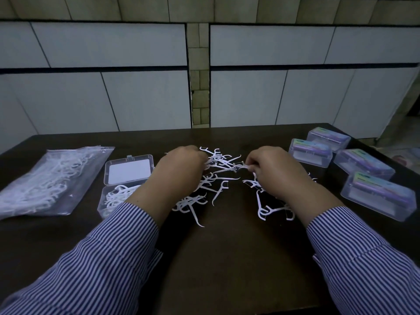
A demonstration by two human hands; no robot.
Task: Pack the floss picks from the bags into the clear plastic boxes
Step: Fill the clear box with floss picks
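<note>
1. Loose floss picks [211,185] are being gathered on the dark table [227,258].
2. Picks are pinched in the curled fingers of the left hand [181,167] and right hand [272,169].
3. Next, a bunch must be carried to the open clear box [122,189] at the left, already partly filled.

A small hand-packing workstation in a dim tiled room: a dark wooden surface [222,258] stands against a wall of large white tiles [109,45], with closed clear boxes [377,194] lined up alongside.
</note>
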